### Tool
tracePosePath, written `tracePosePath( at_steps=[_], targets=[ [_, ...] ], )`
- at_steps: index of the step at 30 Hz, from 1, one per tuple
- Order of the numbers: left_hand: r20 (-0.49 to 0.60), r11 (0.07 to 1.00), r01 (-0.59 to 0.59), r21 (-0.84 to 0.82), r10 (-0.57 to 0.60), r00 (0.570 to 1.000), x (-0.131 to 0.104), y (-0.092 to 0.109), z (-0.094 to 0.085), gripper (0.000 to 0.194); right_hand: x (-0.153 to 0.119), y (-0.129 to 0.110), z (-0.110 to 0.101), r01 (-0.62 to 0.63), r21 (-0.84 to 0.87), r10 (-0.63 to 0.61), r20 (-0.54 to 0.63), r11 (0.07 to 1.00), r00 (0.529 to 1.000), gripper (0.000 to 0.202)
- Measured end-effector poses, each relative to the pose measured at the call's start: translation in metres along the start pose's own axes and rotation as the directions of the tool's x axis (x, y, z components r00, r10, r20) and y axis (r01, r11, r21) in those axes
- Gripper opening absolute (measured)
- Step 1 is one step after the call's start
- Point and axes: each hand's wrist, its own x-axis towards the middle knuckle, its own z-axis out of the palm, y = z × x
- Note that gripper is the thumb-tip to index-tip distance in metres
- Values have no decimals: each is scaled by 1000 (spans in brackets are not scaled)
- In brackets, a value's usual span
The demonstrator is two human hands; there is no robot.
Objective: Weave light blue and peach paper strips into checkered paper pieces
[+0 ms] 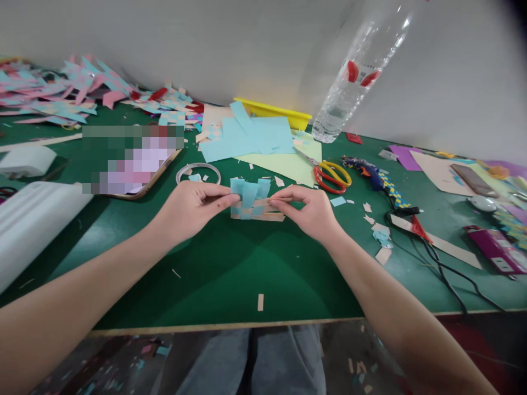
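A small piece of woven paper strips [249, 202], light blue crossed with pale peach, is held just above the green table between both hands. Its blue strips stand up at the top, and peach ends stick out to the right. My left hand [193, 207] pinches the left edge between thumb and fingers. With thumb and forefinger, my right hand [307, 211] grips a peach paper strip [263, 203] at the weave's right side. Left of the weave lies a roll of tape [198, 165]. Scissors [332, 174] with red and yellow handles rest beyond my right hand.
Blue paper sheets [257, 136] and a yellow tray [274, 112] lie at the back, beside a tilted plastic bottle [349, 82]. Paper scraps pile up back left, near a phone [140, 164]. Black cables [442, 263] and a purple power bank [494, 249] are at right.
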Motion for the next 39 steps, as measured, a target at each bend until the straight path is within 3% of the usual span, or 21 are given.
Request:
tracePosePath(
  at_steps=[16,28,34,39],
  targets=[
    [33,998,-6,68,4,999,1,2,-1,37,1,2,0,5,-10,-4,56,1000,998,13],
    [18,1000,18,24,-19,1000,2,1,0,32,3,2,-2,-31,-21,33,68,999,997,13],
    [25,999,32,11,-33,999,1,2,1,32,2,3,-1,-24,52,22,35,998,999,17],
    [11,999,47,-19,-46,999,1,0,2,30,2,3,-1,-22,-4,23,64,1000,998,12]
  ],
)
